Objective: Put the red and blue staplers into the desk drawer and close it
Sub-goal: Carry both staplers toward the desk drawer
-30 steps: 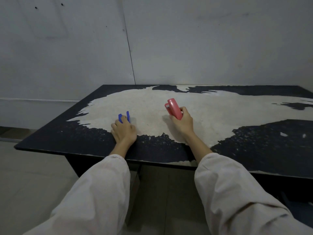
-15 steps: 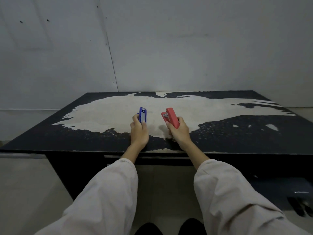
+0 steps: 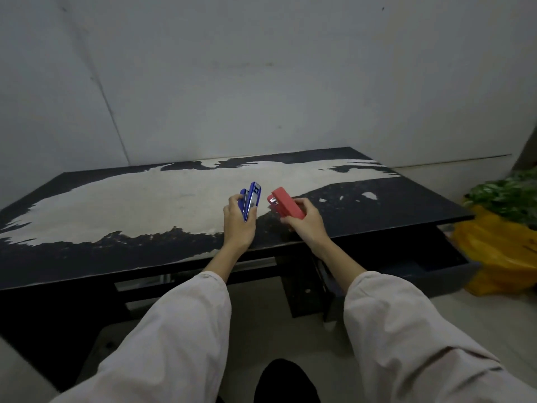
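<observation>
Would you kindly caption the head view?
Left hand holds blue stapler, right hand red stapler, above desk; drawer open.

Nothing readable from where I'm sitting. No text, label, brand or number shows on the blue stapler [image 3: 250,199], the red stapler [image 3: 287,206], or the worn table [image 3: 116,205] under them.

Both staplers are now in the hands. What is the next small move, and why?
Probably carry both hands right and down toward the open drawer. The left hand holds the blue stapler and the right hand the red stapler, both lifted above the desk, so only the placing remains.
</observation>
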